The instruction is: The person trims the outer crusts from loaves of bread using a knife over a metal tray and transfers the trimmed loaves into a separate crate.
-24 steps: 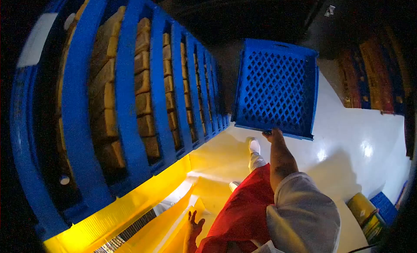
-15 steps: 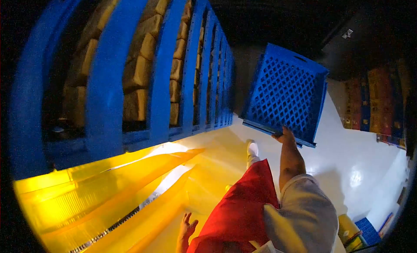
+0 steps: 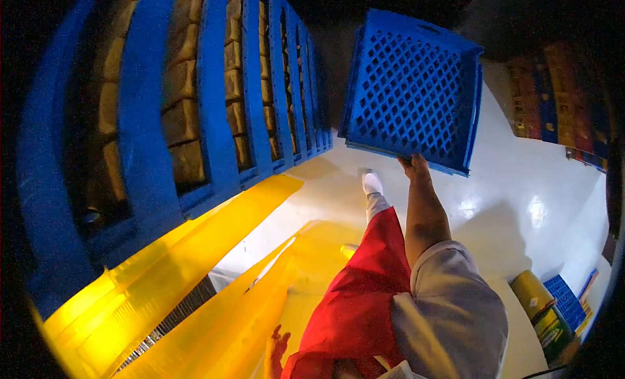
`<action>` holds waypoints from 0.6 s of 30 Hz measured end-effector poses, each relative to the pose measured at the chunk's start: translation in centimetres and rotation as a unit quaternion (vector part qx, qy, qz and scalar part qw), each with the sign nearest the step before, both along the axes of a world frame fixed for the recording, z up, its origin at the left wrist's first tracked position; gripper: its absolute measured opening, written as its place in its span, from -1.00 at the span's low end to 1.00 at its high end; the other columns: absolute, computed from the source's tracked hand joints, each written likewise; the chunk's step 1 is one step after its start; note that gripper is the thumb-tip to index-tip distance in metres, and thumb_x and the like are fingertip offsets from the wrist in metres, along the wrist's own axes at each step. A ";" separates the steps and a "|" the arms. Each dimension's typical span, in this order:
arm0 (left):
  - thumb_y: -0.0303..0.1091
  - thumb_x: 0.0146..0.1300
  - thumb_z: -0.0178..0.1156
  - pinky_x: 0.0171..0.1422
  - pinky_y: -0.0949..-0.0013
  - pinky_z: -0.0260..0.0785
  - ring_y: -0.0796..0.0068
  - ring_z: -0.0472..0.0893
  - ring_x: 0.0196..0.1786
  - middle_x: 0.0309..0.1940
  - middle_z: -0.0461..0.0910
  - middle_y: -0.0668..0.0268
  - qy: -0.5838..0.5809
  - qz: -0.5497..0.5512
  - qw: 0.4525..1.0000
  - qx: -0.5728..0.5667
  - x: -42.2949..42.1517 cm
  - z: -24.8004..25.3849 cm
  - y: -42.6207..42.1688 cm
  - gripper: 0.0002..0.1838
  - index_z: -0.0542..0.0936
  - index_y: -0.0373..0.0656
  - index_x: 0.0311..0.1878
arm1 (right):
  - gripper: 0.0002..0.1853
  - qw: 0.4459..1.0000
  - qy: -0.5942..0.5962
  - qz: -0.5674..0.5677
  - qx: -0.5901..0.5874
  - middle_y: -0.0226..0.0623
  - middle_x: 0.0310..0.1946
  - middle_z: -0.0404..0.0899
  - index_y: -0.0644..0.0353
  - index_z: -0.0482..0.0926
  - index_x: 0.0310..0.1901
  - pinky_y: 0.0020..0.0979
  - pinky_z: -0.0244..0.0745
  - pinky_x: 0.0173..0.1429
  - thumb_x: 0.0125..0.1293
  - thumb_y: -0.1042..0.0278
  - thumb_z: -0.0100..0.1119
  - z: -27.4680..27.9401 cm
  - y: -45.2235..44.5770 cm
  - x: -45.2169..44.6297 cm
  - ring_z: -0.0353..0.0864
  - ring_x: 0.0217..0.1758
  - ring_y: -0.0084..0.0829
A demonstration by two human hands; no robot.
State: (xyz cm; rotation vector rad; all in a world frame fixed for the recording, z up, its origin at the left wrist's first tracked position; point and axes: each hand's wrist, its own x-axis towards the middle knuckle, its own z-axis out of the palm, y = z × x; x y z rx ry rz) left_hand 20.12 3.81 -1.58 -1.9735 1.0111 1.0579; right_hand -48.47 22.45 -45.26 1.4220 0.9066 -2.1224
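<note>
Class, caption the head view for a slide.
The right hand grips a blue crate; the left hand is near yellow sheeting.

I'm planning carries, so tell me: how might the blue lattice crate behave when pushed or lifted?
The blue lattice crate is probably stiff, as its edges look straight. It seems light for its size, given the open lattice and nothing visible inside. With the right hand at one edge only, it may swing or tip if lifted.
</note>
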 end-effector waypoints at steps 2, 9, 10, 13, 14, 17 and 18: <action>-0.34 0.26 0.37 0.38 0.16 0.27 0.14 0.34 0.44 0.34 0.40 -0.13 0.091 -0.062 0.992 -0.068 -3.6 1.7 -1.2 -0.28 0.31 -0.20 0.46 | -0.45 0.998 0.008 -0.038 -0.041 -0.07 0.29 0.46 0.21 0.31 0.38 0.23 0.61 0.12 0.39 0.37 0.17 -1.0 0.4 0.8 0.49 0.28 0.06; -0.27 0.32 0.28 0.48 0.06 0.23 0.00 0.28 0.51 0.46 0.31 0.05 0.139 0.005 0.989 -0.047 -13.8 2.1 -2.6 -0.31 0.30 -0.15 0.48 | -0.59 0.988 0.058 -0.032 0.138 0.00 0.06 0.58 0.33 0.44 0.17 0.07 0.78 -0.14 0.25 0.57 0.11 6.7 -2.8 1.2 0.69 -0.08 0.05; -0.27 0.31 0.28 0.46 0.06 0.26 -0.01 0.30 0.49 0.47 0.29 0.06 0.158 -0.005 0.987 -0.041 -11.5 0.8 -2.3 -0.32 0.32 -0.14 0.47 | -0.62 0.985 0.061 -0.049 0.155 0.02 0.01 0.59 0.40 0.45 0.12 0.06 0.79 -0.15 0.25 0.60 0.09 6.3 -2.9 1.2 0.70 -0.12 0.05; -0.27 0.30 0.29 0.43 0.05 0.32 -0.03 0.34 0.46 0.50 0.25 0.06 0.133 -0.049 0.989 -0.039 -14.6 2.9 -1.6 -0.34 0.35 -0.12 0.45 | -0.68 0.987 0.072 -0.066 0.125 0.03 -0.11 0.61 0.45 0.44 0.04 0.08 0.79 -0.16 0.24 0.61 0.06 5.8 -2.4 1.0 0.70 -0.13 0.05; -0.27 0.29 0.29 0.41 0.04 0.35 -0.04 0.37 0.45 0.51 0.23 0.06 0.097 -0.085 0.991 -0.039 -16.5 3.6 -1.6 -0.34 0.36 -0.11 0.44 | -0.68 0.988 0.071 -0.064 0.125 0.03 -0.11 0.61 0.45 0.44 0.04 0.08 0.79 -0.16 0.24 0.61 0.06 6.0 -2.3 1.4 0.70 -0.13 0.05; -0.26 0.28 0.31 0.39 0.02 0.36 -0.05 0.39 0.42 0.52 0.21 0.05 0.109 -0.136 0.983 -0.056 -13.7 2.3 -1.2 -0.34 0.37 -0.09 0.44 | -0.71 0.987 0.107 -0.060 0.104 0.01 -0.22 0.61 0.49 0.45 -0.02 0.05 0.79 -0.21 0.21 0.62 0.07 6.2 -2.4 2.3 0.70 -0.19 0.00; -0.28 0.28 0.32 0.38 0.01 0.37 -0.05 0.40 0.42 0.52 0.22 0.05 0.108 -0.117 0.986 -0.054 -12.9 1.5 -1.3 -0.34 0.37 -0.10 0.44 | -0.72 0.981 0.120 -0.071 0.136 0.01 -0.23 0.61 0.50 0.45 -0.04 0.04 0.79 -0.22 0.20 0.62 0.10 6.2 -3.0 2.4 0.70 -0.22 -0.03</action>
